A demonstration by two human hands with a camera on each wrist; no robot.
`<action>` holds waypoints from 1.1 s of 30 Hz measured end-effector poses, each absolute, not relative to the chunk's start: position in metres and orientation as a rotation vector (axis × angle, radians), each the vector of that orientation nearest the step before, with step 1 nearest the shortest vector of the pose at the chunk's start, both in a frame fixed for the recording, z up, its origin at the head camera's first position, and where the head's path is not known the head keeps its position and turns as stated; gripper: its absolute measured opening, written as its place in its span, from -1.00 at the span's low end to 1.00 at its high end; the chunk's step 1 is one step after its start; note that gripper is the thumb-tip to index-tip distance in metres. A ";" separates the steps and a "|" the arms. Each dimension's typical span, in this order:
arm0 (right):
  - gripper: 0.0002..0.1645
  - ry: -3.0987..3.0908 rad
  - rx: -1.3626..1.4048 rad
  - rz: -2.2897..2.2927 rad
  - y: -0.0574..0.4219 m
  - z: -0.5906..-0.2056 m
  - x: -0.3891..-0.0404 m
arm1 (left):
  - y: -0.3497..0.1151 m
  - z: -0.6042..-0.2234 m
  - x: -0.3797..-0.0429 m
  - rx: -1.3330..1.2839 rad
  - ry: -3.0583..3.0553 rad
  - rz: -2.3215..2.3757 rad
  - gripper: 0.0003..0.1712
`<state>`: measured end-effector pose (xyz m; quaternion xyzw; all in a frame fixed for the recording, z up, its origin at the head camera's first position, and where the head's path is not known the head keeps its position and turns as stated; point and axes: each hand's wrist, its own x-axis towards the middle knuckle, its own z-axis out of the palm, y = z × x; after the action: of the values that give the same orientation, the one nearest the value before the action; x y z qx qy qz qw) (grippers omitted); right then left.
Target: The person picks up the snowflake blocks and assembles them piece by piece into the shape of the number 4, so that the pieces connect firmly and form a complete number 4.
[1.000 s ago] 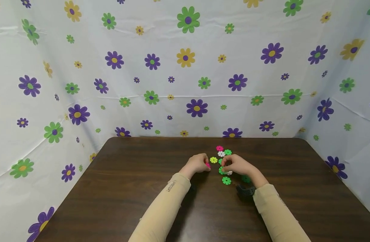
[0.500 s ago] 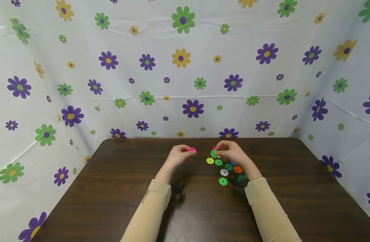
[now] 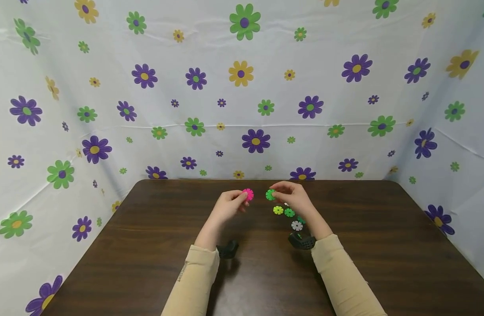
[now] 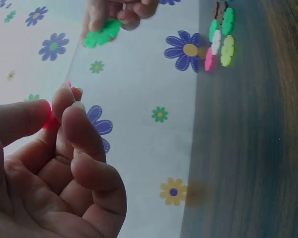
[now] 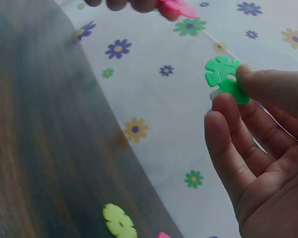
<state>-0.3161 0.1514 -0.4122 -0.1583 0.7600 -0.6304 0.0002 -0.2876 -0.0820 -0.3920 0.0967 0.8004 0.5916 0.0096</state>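
Note:
My left hand (image 3: 226, 208) pinches a pink notched flower-shaped disc (image 3: 248, 194) between thumb and fingers, raised above the table. Facing it, my right hand (image 3: 296, 201) pinches a bright green notched disc (image 3: 270, 195), whose slots and centre hole show in the right wrist view. A small gap separates the two discs. Most of the pink disc (image 4: 48, 118) is hidden behind fingers in the left wrist view. Below the right hand lie a yellow disc (image 3: 278, 210), a green disc (image 3: 289, 213) and a white disc (image 3: 297, 225); the hand and wrist cover others.
The brown wooden table (image 3: 155, 245) has its back edge against a white flower-printed cloth (image 3: 210, 101), which also hangs at both sides. A black wrist device (image 3: 228, 249) hangs under the left wrist, another black device (image 3: 301, 241) under the right.
My left hand has lifted the pink disc off the table and moved left. My right hand has picked up the green disc and brought it left, towards the pink one.

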 end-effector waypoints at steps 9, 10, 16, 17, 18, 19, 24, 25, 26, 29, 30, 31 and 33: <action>-0.77 2.271 -0.501 -2.074 0.142 -0.415 -0.311 | -0.083 -0.386 -0.284 0.307 2.540 1.876 -0.65; -0.77 2.272 -0.504 -2.075 0.142 -0.415 -0.310 | -0.083 -0.385 -0.283 0.300 2.534 1.880 -0.65; -0.75 2.250 -0.532 -2.084 0.139 -0.413 -0.306 | -0.078 -0.378 -0.275 0.294 2.511 1.876 -0.66; -0.75 2.251 -0.543 -2.083 0.139 -0.412 -0.305 | -0.078 -0.376 -0.274 0.304 2.514 1.867 -0.67; -0.76 2.254 -0.547 -2.085 0.139 -0.412 -0.305 | -0.077 -0.376 -0.273 0.315 2.514 1.859 -0.68; -0.77 2.256 -0.548 -2.085 0.138 -0.411 -0.305 | -0.076 -0.376 -0.273 0.321 2.520 1.851 -0.69; -0.82 2.276 -0.532 -2.065 0.137 -0.409 -0.303 | -0.073 -0.385 -0.275 0.329 2.524 1.858 -0.68; -0.82 2.283 -0.540 -2.053 0.137 -0.408 -0.302 | -0.072 -0.387 -0.276 0.331 2.520 1.862 -0.68; -0.81 2.290 -0.549 -2.043 0.137 -0.408 -0.302 | -0.072 -0.389 -0.277 0.338 2.521 1.861 -0.68; -0.81 2.309 -0.564 -2.018 0.137 -0.408 -0.301 | -0.072 -0.392 -0.279 0.351 2.513 1.857 -0.68; -0.80 2.311 -0.569 -2.015 0.137 -0.408 -0.301 | -0.072 -0.392 -0.278 0.358 2.510 1.858 -0.68; -0.80 2.316 -0.574 -2.009 0.137 -0.408 -0.301 | -0.072 -0.393 -0.278 0.364 2.509 1.859 -0.68; -0.80 2.315 -0.573 -2.009 0.138 -0.407 -0.300 | -0.072 -0.392 -0.278 0.365 2.513 1.862 -0.68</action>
<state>-0.3003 0.1375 -0.4068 -0.1838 0.7424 -0.6441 0.0116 -0.2777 -0.0717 -0.3922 0.1160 0.7980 0.5913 -0.0039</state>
